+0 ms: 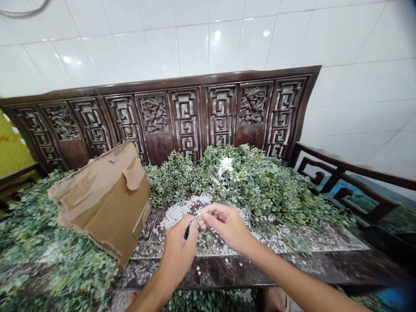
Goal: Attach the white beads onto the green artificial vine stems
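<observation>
My left hand is closed, thumb against the curled fingers, with a small dark green piece showing between them. Its kind is too small to make out. My right hand meets it from the right, thumb and fingertips pinched together. A tiny pale green bit shows between the two hands, and the fingers cover most of it. Small white round pieces lie in a heap just behind my hands and scatter over the seat. Under my fingers rests a loose green sprig.
A torn brown cardboard box piece stands tilted at left. Artificial green foliage is heaped along the bench, with a white clump on it. The dark wooden bench has a carved backrest and a right armrest.
</observation>
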The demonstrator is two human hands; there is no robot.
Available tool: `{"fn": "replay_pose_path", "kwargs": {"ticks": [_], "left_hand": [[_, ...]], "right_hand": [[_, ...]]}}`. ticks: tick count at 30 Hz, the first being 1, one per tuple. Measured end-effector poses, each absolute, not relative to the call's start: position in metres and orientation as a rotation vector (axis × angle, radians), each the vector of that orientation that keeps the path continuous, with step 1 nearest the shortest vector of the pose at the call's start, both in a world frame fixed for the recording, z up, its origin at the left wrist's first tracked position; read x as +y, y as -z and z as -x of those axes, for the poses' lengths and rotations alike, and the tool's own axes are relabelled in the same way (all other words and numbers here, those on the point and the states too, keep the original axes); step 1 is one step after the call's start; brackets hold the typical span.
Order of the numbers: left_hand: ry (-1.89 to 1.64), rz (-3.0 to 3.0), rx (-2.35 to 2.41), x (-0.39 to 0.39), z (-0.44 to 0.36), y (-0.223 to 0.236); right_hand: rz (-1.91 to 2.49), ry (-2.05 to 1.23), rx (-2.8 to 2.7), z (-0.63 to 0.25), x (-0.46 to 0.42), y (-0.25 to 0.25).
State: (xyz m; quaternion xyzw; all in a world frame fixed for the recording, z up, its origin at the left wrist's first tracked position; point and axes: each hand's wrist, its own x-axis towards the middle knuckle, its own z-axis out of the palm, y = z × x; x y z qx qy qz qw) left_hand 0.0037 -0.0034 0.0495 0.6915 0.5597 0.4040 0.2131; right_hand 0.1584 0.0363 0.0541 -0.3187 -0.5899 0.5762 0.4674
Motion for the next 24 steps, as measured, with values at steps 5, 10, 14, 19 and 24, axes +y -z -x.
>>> {"fn": "replay_pose_path", "kwargs": {"ticks": [5, 10, 14, 19, 24], "left_hand": [[-1.136, -1.923, 1.535, -0.0027, -0.0061, -0.0541], [-1.148, -1.91, 1.546, -0.0023, -0.0085, -0.0562], [-1.147, -1.9, 1.559, -0.0023, -0.0086, -0.054], [-1.137, -1.862, 1.582, -0.0013, -0.0098, -0.0553], [-1.136, -1.876, 1.544, -0.002, -0.0103, -0.0557]], "right_hand": [[0.819, -1.345, -1.476, -0.1578, 0.035, -0.0542], [0.812, -1.357, -1.468, -0.1581, 0.0339, -0.0529], [0.816, -1.363, -1.433, -0.1581, 0.0335, -0.0527], [0.804, -1.372, -1.435, -0.1601, 0.0337, -0.0517], [0.784, -1.387, -1.442, -0.1628, 0.034, -0.0491]]}}
